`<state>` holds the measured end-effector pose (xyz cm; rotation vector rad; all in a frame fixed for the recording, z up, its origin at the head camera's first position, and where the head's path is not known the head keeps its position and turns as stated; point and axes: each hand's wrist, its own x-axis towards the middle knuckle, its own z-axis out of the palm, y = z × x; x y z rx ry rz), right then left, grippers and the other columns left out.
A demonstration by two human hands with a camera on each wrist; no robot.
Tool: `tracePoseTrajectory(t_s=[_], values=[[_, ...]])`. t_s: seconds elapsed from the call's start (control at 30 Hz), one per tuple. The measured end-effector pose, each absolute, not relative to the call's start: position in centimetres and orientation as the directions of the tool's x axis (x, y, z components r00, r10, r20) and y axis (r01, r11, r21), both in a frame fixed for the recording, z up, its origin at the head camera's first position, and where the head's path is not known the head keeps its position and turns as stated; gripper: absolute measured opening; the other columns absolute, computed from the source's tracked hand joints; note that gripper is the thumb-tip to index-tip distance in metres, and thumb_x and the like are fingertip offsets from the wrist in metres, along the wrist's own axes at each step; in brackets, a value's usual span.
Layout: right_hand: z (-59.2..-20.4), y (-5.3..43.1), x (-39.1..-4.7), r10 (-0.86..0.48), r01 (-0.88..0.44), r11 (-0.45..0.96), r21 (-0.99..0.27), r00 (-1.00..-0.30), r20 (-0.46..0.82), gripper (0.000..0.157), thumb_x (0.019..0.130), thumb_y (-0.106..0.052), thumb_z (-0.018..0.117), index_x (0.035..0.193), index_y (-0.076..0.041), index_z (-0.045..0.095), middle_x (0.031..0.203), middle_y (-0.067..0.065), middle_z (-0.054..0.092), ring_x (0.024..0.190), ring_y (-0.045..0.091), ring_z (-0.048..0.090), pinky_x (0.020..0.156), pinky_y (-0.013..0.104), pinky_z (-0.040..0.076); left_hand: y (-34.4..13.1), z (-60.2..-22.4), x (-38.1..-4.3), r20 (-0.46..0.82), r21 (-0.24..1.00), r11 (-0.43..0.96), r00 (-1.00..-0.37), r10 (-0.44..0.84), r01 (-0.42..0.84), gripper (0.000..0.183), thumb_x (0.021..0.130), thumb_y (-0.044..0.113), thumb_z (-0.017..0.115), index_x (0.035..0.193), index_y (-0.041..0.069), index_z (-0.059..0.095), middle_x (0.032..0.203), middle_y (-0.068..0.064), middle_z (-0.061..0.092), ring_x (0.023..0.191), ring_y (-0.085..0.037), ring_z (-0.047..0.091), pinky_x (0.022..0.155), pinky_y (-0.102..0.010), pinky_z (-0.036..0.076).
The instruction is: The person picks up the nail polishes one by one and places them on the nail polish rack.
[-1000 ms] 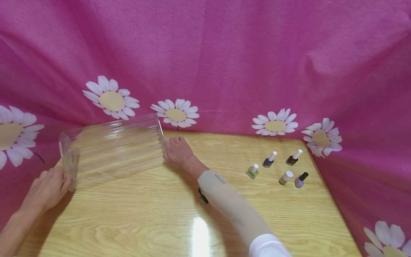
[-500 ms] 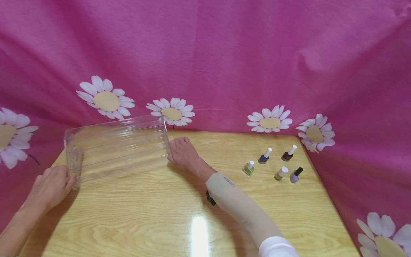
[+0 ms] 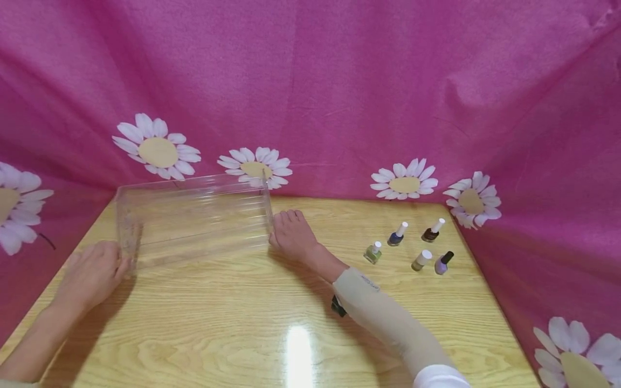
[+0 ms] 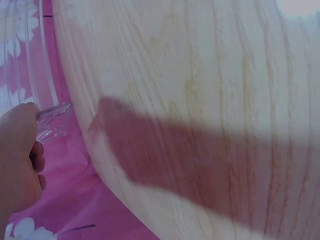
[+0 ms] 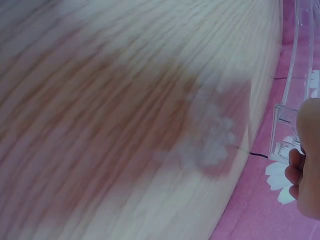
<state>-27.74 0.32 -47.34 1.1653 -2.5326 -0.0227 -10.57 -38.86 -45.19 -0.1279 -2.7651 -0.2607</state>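
Observation:
A clear plastic tiered rack (image 3: 194, 221) spans the space between my two hands at the back left of the table in the head view. My left hand (image 3: 94, 272) grips its left end near the lower front corner, the thumb against the clear side. At the opposite end my right hand (image 3: 293, 234) holds the right side panel. The left wrist view shows curled fingers (image 4: 37, 160) beside the rack's clear corner (image 4: 52, 117). In the right wrist view, curled fingertips (image 5: 295, 172) sit by the other end piece (image 5: 285, 130). The parts inside each grasp are hidden.
Several nail polish bottles stand at the right of the wooden table (image 3: 218, 323): green (image 3: 373, 253), blue (image 3: 395, 238), dark brown (image 3: 429, 235), a white-capped one (image 3: 421, 261) and lilac with a black cap (image 3: 442, 264). A pink daisy-print cloth (image 3: 330, 97) hangs behind and at both sides.
Both hands have moved to the right with the rack between them, and it is turned a little straighter. The bottles appear slightly shifted left because the head view moved.

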Motion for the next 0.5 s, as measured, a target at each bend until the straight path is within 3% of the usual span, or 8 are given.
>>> tracePoseTrajectory(t_s=[0.3,0.5], values=[[-47.6,3.2,-27.0,-0.726,-0.727,0.671,0.145,-0.605,0.327,0.023,0.097,-0.025,0.048,0.092,-0.002,0.048,0.083,0.01,0.048,0.088,0.03,0.05,0.086,0.041,0.036,-36.6,-44.6,-11.2,0.332,0.136,0.982,-0.94,0.078,0.129,0.024,0.094,0.017,0.061,0.078,0.003,0.049,0.077,-0.015,0.052,0.079,-0.045,0.054,0.059,-0.053,0.034],[-47.7,5.1,-26.3,-0.715,-0.725,0.676,0.132,-0.603,0.354,0.023,0.097,-0.024,0.043,0.09,-0.002,0.047,0.079,0.007,0.036,0.085,0.03,0.046,0.085,0.042,0.035,-35.1,-44.3,-11.9,0.354,0.132,0.976,-0.928,0.115,0.172,0.023,0.093,0.016,0.06,0.08,0.002,0.048,0.078,-0.016,0.052,0.079,-0.044,0.054,0.06,-0.052,0.034]])
